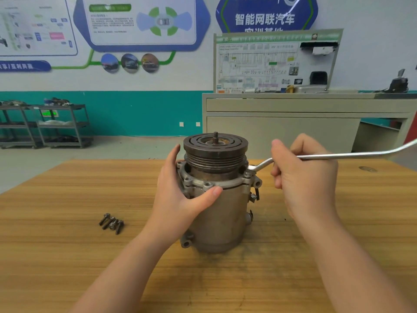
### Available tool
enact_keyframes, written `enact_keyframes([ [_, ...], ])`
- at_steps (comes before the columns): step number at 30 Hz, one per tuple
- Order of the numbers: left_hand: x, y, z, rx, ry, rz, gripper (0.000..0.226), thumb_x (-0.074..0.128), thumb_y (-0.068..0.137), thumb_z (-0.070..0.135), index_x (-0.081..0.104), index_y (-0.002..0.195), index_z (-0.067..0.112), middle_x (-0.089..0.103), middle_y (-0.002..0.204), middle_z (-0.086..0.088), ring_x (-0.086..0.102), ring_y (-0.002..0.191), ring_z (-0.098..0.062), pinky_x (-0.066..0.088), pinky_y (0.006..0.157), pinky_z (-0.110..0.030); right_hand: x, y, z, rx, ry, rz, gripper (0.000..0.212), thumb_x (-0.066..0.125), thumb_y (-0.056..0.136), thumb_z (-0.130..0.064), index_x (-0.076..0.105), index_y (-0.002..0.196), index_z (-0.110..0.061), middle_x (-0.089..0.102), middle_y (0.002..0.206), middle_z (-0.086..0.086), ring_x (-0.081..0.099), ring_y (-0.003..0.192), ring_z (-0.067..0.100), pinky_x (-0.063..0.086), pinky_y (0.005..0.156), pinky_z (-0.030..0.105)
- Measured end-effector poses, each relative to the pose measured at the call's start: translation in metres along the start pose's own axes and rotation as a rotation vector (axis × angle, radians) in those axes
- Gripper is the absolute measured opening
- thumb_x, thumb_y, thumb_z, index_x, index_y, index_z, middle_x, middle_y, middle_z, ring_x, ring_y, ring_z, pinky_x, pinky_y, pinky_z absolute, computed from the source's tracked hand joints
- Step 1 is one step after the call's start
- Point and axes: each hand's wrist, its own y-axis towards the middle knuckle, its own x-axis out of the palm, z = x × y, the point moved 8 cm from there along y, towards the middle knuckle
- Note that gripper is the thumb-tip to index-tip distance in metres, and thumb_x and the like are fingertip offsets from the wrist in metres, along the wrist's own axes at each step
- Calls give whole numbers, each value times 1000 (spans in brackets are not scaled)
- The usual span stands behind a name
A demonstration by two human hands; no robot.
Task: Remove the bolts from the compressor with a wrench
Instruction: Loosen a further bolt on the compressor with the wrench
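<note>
We have the compressor (215, 195) standing upright near the middle of the bench (67, 256), pulley end up, a little nearer the far edge than the near one. Our left hand (180, 195) wraps its side, thumb across the front just under the flange and fingers curled round the back, steadying the body. Our right hand (302, 175) has its fingers closed round the shank of the wrench (338, 156), whose ring end sits on a bolt (248, 173) on the right side of the flange while the long handle runs off toward the bench's right edge. Four loose bolts (112, 223) lie together toward the left, well apart from the compressor, so we judge ourselves well into the job, working one of the remaining fasteners. Next we need a firm counter-hold with the left and a steady swing on the handle, keeping the ring square on the head so it does not slip.
</note>
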Motion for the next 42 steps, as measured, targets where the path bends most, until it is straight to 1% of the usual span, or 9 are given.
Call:
enact_keyframes([
  [4,0,0,0,4,5,-2,117,75,54,69,15,151,44,38,149,11,37,138,-9,36,114,-45,7,-13,-23,-251,-234,14,44,61,87,-17,32,56,-6,39,46,17,43,43,29,37,43,35],
  [7,-1,0,0,8,2,0,119,75,54,69,15,153,41,37,149,9,37,139,-10,36,114,-45,20,-27,-43,-520,-388,2,48,63,88,-6,26,60,-17,20,47,-6,32,46,5,24,46,12],
  [11,0,0,1,11,2,-1,119,75,54,69,15,153,41,38,147,10,38,137,-9,37,114,-44,28,-35,-49,-636,-418,-20,49,63,87,0,26,62,-19,15,51,-13,35,48,-6,22,49,5],
  [15,0,0,0,10,2,-2,119,76,54,69,15,153,41,37,148,10,37,138,-9,36,114,-45,25,-36,-53,-646,-449,31,50,64,85,1,24,63,-22,13,54,-1,37,49,-11,23,50,-1],
  [19,0,1,-1,10,2,-1,120,76,54,69,14,153,41,37,149,10,37,139,-10,36,114,-45,21,-29,-46,-546,-431,12,52,61,87,-4,22,60,-25,37,67,-9,36,46,-2,24,47,4],
  [23,0,1,-1,12,-7,-3,119,77,55,68,15,153,41,37,149,10,38,138,-10,37,114,-45,18,-25,-43,-495,-425,22,47,61,87,-7,26,58,-19,24,56,2,31,47,5,24,47,11],
  [29,1,2,-1,14,-14,-7,119,77,56,68,15,153,39,37,150,7,38,139,-14,36,114,-45,22,-29,-47,-512,-453,20,46,61,88,-9,27,58,-19,19,46,-5,34,47,1,25,48,8],
  [35,1,2,-2,6,-23,-18,120,77,55,69,14,153,40,37,149,7,38,139,-14,37,114,-46,15,-18,-35,-346,-364,-1,46,61,90,-13,32,54,-8,37,45,10,39,47,24,29,47,28],
  [42,2,2,-3,8,-9,-14,120,79,56,66,15,153,40,39,148,6,40,138,-16,37,113,-46,46,-47,-58,-648,-579,-127,67,66,77,5,15,64,-37,15,48,-12,34,49,-6,24,46,4],
])
